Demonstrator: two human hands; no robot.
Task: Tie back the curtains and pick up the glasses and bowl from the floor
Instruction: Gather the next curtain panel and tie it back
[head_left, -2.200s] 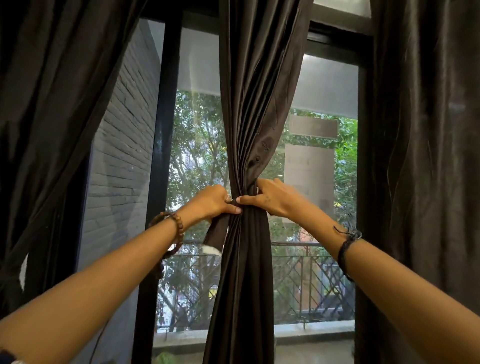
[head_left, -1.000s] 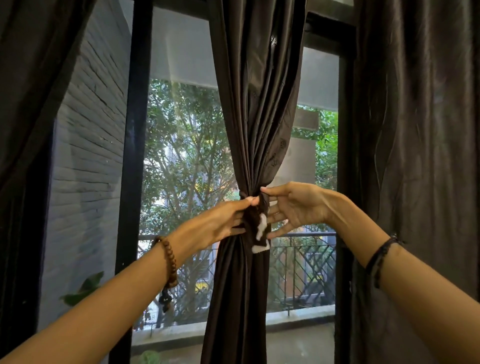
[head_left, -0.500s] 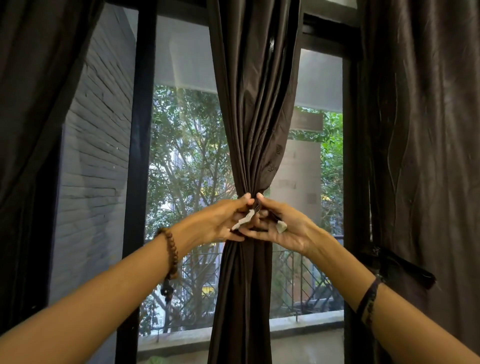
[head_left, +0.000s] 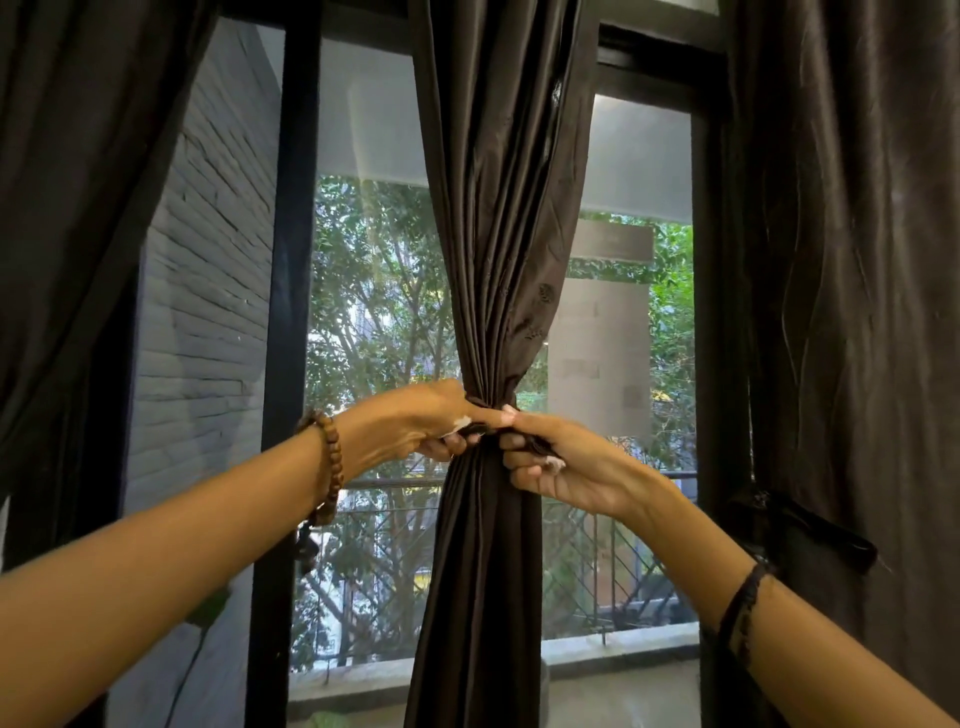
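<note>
Middle curtain (head_left: 498, 260) gathered into a narrow waist in front of the window, cinched by a dark tie-back (head_left: 480, 402) at hand height. Left hand (head_left: 410, 421) just left of the waist, fingers curled round one end of the tie-back, a white tip showing at the knuckles. Right hand (head_left: 561, 462) just right of it, gripping the other end, white tip poking from the fist. Thumbs nearly touching at the knot. Beaded bracelet (head_left: 328, 467) on the left wrist, dark cord band (head_left: 743, 608) on the right. Left curtain (head_left: 78, 208) and right curtain (head_left: 852, 260) hanging at the frame edges, the right one with its own tie (head_left: 810, 525). Black window frame (head_left: 288, 312), grey brick wall (head_left: 208, 312), balcony railing (head_left: 613, 545) and trees beyond. Glasses, bowl and floor out of view.
</note>
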